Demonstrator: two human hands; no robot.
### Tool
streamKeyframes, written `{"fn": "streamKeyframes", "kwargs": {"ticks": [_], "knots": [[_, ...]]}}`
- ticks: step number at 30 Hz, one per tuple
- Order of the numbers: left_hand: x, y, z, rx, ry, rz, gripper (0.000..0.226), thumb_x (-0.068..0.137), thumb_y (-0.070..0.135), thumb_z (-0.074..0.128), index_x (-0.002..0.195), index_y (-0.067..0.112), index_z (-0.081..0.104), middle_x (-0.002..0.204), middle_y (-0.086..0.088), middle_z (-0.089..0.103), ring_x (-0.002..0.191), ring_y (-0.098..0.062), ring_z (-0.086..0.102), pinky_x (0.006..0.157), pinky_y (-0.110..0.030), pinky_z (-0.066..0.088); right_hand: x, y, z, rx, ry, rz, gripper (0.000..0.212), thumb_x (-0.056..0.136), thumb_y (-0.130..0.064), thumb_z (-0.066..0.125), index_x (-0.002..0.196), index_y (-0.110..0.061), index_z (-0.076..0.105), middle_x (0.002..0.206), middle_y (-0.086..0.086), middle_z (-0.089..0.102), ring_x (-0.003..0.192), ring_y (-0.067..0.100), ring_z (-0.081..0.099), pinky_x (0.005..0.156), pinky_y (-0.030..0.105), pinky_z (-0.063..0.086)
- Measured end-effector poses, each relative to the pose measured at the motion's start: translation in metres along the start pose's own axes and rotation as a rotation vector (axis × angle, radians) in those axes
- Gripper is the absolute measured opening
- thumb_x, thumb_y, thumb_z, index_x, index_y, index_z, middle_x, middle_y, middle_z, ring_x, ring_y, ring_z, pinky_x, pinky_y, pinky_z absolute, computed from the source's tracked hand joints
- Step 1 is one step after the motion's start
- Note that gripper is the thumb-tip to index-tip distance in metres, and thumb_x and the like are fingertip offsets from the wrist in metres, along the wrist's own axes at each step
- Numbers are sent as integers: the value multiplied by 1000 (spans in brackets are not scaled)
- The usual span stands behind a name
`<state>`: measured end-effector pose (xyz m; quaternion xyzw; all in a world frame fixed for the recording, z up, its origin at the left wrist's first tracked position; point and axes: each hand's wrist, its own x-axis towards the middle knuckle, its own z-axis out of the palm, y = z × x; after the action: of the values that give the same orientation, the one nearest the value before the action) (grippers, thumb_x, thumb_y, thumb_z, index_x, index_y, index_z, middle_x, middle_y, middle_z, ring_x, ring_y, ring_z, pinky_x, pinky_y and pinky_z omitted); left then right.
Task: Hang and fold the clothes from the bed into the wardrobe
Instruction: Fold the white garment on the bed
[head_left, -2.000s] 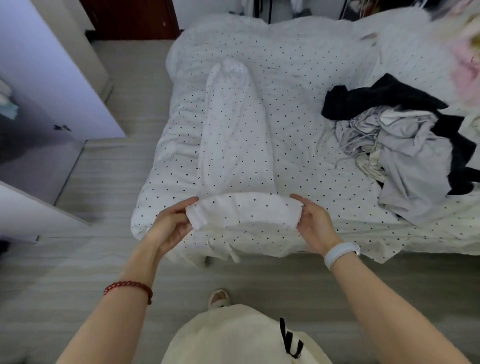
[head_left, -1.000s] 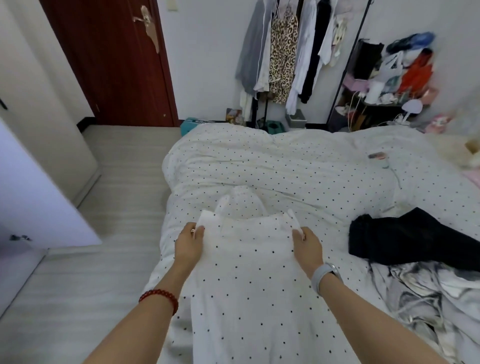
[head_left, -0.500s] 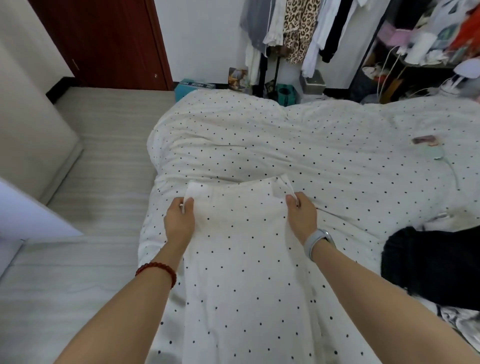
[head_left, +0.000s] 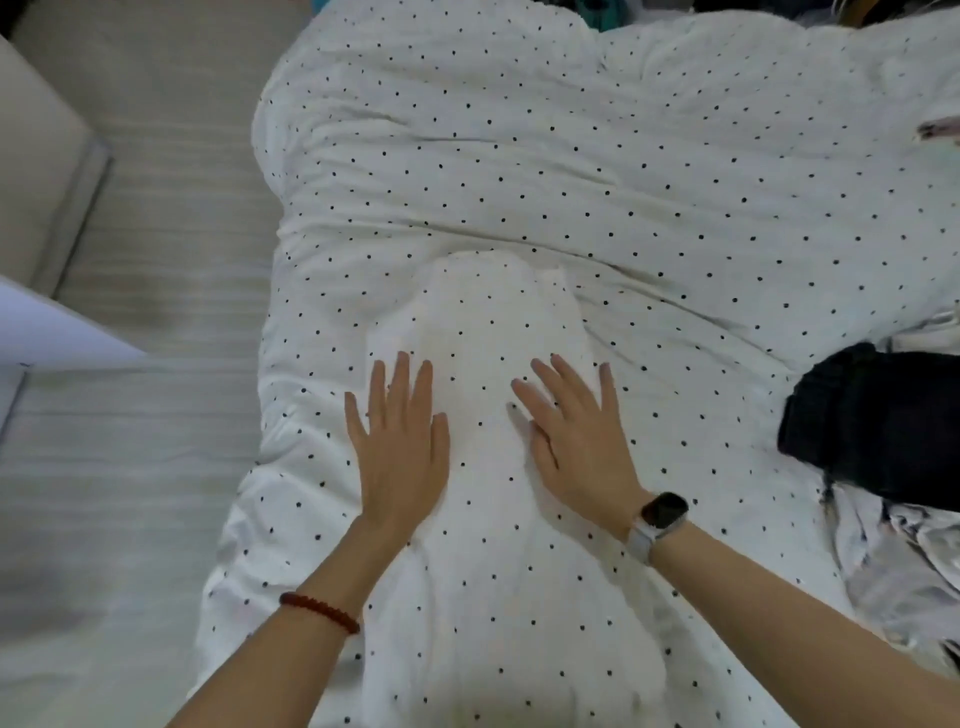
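Observation:
A white garment with black dots lies folded lengthwise on the bed, whose cover has the same dotted pattern. My left hand rests flat on the garment's left side, fingers spread. Flat on its right side lies my right hand, a watch on its wrist. Neither hand grips anything. A black garment sits at the bed's right edge, with grey clothes below it.
Pale striped floor runs along the bed's left side. A beige wall or cabinet base stands at far left, and a white door panel edge juts in below it. A small object lies on the bed at far right.
Both hands let go of the garment's folded top edge and now lie flat and open on it, lower down. The camera has tilted further down toward the bed.

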<state>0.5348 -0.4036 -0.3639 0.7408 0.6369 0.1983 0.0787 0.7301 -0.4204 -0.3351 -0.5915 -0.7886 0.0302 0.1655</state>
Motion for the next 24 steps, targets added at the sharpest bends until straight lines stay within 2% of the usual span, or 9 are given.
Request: {"fn": "streamKeyframes", "kwargs": {"ticks": [4,6,10,13,16,18,19,21,24], "knots": [[-69,8,20,75,-207,239,51,100,37,19,147,17,24,154,-11,21,143,-30,13,112,-58,12,-61,-15,23,-106,-245,-64,46,94,-31,32,138,-23,43,148,10,36,139,29,26,111,56,13],[-93,-4,29,122,-291,238,52,98,39,24,147,22,23,155,-10,18,144,-31,12,111,-58,14,-83,-1,27,-174,-358,6,48,95,-36,29,142,-29,35,152,7,29,141,29,22,112,58,14],[-114,-21,27,197,-356,-90,55,97,48,17,148,37,1,158,-2,-2,145,-29,0,114,-52,1,-113,24,15,-225,-468,254,55,94,-46,17,147,-32,21,156,4,19,143,32,18,110,60,9],[-135,-14,11,-9,-413,-319,62,99,42,26,148,29,-10,157,-5,-13,145,-27,-7,118,-44,5,-134,7,2,-131,-455,434,59,94,-45,9,150,-27,8,158,5,6,145,28,4,114,51,1],[-171,3,-12,-452,-355,-618,69,97,30,43,150,17,1,158,-6,3,144,-20,8,113,-28,14,-166,-18,-7,212,-303,690,58,97,-38,33,147,-11,23,150,10,30,137,26,27,113,43,24],[-199,11,-26,-652,-299,-855,69,95,26,50,150,13,10,153,-3,22,139,-20,25,107,-27,26,-189,-36,-14,418,-140,860,49,90,-45,39,123,-12,52,119,8,57,109,25,51,92,43,44],[-211,15,-32,-711,-282,-951,67,94,25,53,148,11,16,146,-1,32,133,-21,34,101,-27,33,-200,-44,-18,540,-71,934,36,87,-44,42,102,-15,58,97,4,60,90,21,55,76,38,48],[-231,15,-39,-765,-299,-1057,60,92,26,57,142,9,28,132,-3,46,115,-24,48,89,-28,39,-216,-59,-24,782,-63,1060,13,92,-30,52,81,-24,50,80,-4,53,75,15,51,61,24,42],[-246,10,-44,-872,-283,-1077,43,91,22,58,127,9,37,123,-10,51,105,-25,53,83,-32,44,-236,-66,-29,883,-84,1067,13,92,-19,56,100,-20,46,93,-7,51,84,12,52,67,18,42]]}}
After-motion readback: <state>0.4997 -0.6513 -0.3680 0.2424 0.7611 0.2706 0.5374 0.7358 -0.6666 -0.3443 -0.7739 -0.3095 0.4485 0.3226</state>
